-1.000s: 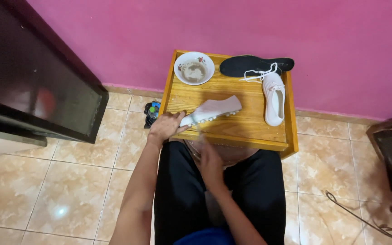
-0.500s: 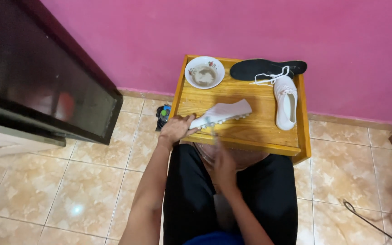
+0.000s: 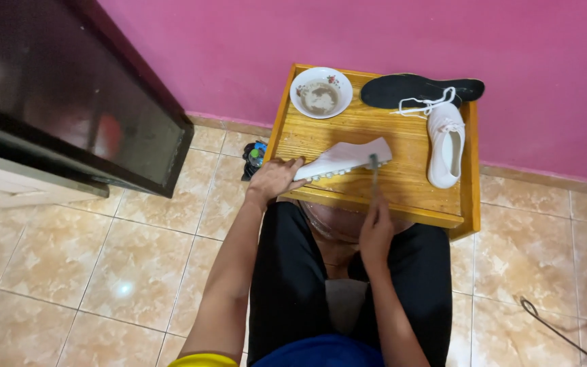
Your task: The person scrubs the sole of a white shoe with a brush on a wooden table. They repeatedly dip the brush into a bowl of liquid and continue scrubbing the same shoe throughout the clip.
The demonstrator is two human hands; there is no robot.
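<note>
The right hand [image 3: 376, 231] is gripping a thin brush [image 3: 374, 171]; the left hand [image 3: 274, 179] is clasping one white shoe [image 3: 343, 159] (tipped sideways) on the worktop [image 3: 402, 183]. Farther back are lying a second shoe [image 3: 445, 144], one black insole [image 3: 416, 89], one bowl [image 3: 321, 92].

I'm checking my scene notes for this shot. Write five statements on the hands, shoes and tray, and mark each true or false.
1. The left hand grips one end of a white shoe lying on its side. True.
2. The right hand is empty. False: it holds a thin brush-like tool whose tip meets the shoe's other end.
3. A second white shoe stands on the wooden tray, apart from both hands. True.
4. The black insole lies on the tiled floor. False: it lies at the tray's far edge, by the pink wall.
5. The bowl sits at the tray's near right corner. False: it sits at the far left corner.
</note>
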